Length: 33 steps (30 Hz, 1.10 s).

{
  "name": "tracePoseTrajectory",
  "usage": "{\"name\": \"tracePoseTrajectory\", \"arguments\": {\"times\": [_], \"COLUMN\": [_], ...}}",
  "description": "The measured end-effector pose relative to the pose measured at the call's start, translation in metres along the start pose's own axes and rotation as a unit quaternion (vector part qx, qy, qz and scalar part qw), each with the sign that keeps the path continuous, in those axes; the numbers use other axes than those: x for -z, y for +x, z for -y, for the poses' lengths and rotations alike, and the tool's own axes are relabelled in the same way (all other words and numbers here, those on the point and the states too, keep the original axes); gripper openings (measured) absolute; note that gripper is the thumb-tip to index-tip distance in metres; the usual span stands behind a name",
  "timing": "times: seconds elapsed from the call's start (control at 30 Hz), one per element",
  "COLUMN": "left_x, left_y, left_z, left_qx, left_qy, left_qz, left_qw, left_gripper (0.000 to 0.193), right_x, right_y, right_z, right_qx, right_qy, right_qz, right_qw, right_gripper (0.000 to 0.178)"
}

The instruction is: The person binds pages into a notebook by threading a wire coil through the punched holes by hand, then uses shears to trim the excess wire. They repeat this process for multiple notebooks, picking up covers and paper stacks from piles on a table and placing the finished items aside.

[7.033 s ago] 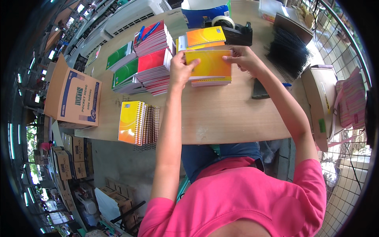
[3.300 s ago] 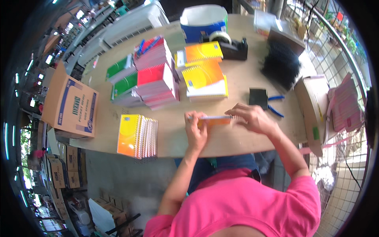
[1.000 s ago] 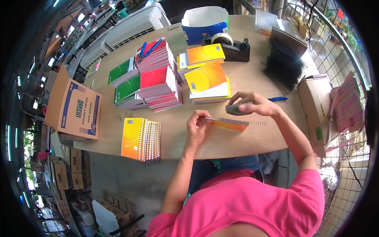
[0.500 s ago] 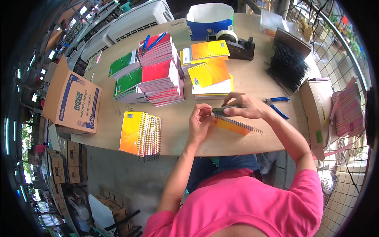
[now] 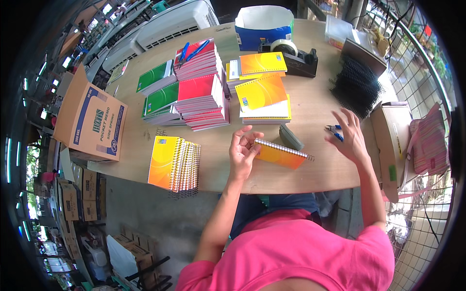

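Table (image 5: 216, 162): L grip (image 5: 241, 156) w/ ylw notebook (image 5: 280, 155)

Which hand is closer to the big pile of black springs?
Right. The right hand is spread open just on the near side of the black springs; the left hand is farther away, off to their left, pinching a yellow-orange notebook.

Carton (image 5: 99, 119) left of notebook stacks (image 5: 196, 89), coils (image 5: 357, 87) right, pliers (image 5: 338, 135) seemingly beneath right hand (image 5: 351, 139)
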State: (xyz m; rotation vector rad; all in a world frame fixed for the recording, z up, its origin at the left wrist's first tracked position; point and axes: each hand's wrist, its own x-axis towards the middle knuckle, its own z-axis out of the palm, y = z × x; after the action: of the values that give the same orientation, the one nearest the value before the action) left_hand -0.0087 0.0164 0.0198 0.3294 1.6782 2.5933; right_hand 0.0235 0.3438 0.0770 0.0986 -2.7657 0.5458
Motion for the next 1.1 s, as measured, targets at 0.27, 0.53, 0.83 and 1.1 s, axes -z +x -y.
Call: {"name": "tracePoseTrajectory", "arguments": {"times": [0.27, 0.53, 0.83, 1.1], "left_x": [-0.016, -0.029, -0.029, -0.03], "left_y": [-0.01, -0.013, -0.014, -0.025], "left_z": [-0.029, -0.05, -0.059, -0.064], "left_qx": [0.011, 0.029, 0.044, -0.029], "left_qy": [0.053, 0.081, 0.109, 0.215], "left_qz": [0.0, 0.012, -0.011, -0.034], "left_qw": [0.999, 0.996, 0.993, 0.976], "left_gripper": [0.059, 0.069, 0.07, 0.056], "right_x": [-0.007, 0.034, 0.029, 0.032], "right_y": [-0.018, 0.065, 0.079, 0.059], "right_z": [-0.007, 0.109, 0.126, 0.126], "right_qx": [0.094, 0.454, 0.592, 0.241], "right_qy": [-0.017, 0.012, -0.099, 0.236], "right_qz": [-0.093, -0.067, -0.053, 0.225], "right_qw": [0.991, 0.888, 0.798, 0.914], "right_gripper": [0.047, 0.029, 0.019, 0.024]}}
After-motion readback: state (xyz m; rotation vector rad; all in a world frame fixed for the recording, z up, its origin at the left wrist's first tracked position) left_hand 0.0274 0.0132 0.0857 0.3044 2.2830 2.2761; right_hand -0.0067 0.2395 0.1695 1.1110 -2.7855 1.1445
